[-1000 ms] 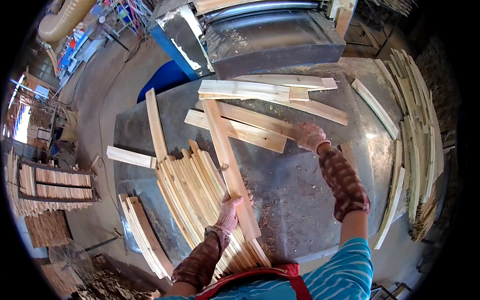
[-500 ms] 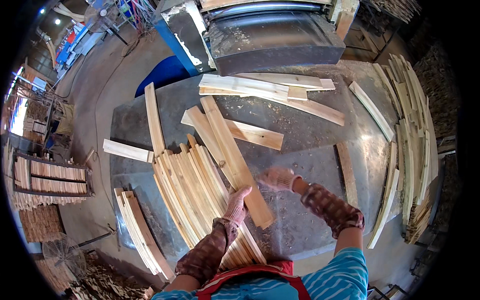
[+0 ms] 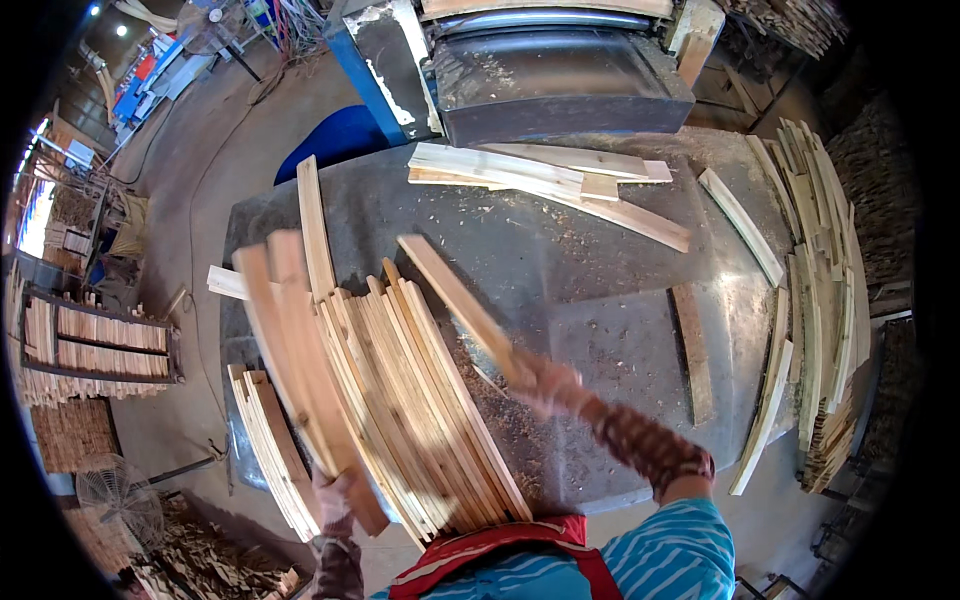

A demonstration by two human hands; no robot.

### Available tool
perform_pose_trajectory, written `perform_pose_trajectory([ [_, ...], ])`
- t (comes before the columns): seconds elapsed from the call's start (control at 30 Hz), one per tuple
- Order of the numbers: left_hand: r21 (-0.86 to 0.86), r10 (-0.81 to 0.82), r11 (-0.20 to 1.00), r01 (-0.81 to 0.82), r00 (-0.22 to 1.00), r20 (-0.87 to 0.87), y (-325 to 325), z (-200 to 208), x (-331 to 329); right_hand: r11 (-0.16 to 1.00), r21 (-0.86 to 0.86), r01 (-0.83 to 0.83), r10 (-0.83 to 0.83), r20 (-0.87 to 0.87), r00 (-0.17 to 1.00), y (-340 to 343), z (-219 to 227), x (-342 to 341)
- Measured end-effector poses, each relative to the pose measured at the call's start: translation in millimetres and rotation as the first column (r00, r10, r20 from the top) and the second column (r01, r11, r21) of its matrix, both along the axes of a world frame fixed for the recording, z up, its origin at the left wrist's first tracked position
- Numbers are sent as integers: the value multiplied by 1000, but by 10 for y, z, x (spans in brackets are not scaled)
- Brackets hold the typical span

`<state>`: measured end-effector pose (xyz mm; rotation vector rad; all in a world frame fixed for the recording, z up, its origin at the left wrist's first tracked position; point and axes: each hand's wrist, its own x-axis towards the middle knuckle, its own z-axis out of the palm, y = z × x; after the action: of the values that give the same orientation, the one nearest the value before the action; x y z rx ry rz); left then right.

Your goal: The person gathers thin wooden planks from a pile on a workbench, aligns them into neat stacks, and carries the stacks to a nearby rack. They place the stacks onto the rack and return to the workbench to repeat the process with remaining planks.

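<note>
My left hand (image 3: 334, 492), gloved, is closed around the near end of wooden boards (image 3: 275, 340), at least two, which are smeared by motion. They are tilted above the left edge of a row of planks (image 3: 410, 400) lying side by side in front of me. In my right hand (image 3: 550, 388), also gloved and somewhat blurred, is the near end of a single wooden plank (image 3: 455, 300). That plank slants up and left, its far end near the top of the row. A smaller stack of strips (image 3: 270, 450) lies left of the held boards, partly hidden by them.
Beyond the metal table (image 3: 600, 330) stands a machine with a roller and metal bed (image 3: 560, 85). Several loose boards (image 3: 500, 170) lie before it. A short brown board (image 3: 690, 350) is to the right, and a long pile of strips (image 3: 825, 270) lines the right edge.
My left hand has swung left and toward me with boards. My right hand, empty before, now grips a plank. The boards that lay crossed mid-table have left that spot.
</note>
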<state>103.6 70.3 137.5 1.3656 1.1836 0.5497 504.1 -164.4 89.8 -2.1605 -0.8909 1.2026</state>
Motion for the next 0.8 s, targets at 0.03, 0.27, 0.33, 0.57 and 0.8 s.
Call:
perform_pose_trajectory([
  [0.03,34,60,998,-60,998,16,44,-31,-245,1000,15,19,-19,40,999,-267,-113,-333],
  [0.27,-206,94,972,-110,992,-84,-531,-859,-1369,896,-387,216,-235,-1,972,-702,14,-1315],
  [0.33,-286,-83,957,43,988,-129,-649,-1160,-1345,902,-266,340,-310,148,939,-754,-19,-1409],
  [0.57,-223,-123,973,57,948,-293,-453,-1271,-986,922,-81,378,-339,299,892,-784,-142,-1139],
  [0.8,-11,-173,984,176,977,122,-426,-96,1040,903,263,340,-400,227,888,-364,-145,-1177],
])
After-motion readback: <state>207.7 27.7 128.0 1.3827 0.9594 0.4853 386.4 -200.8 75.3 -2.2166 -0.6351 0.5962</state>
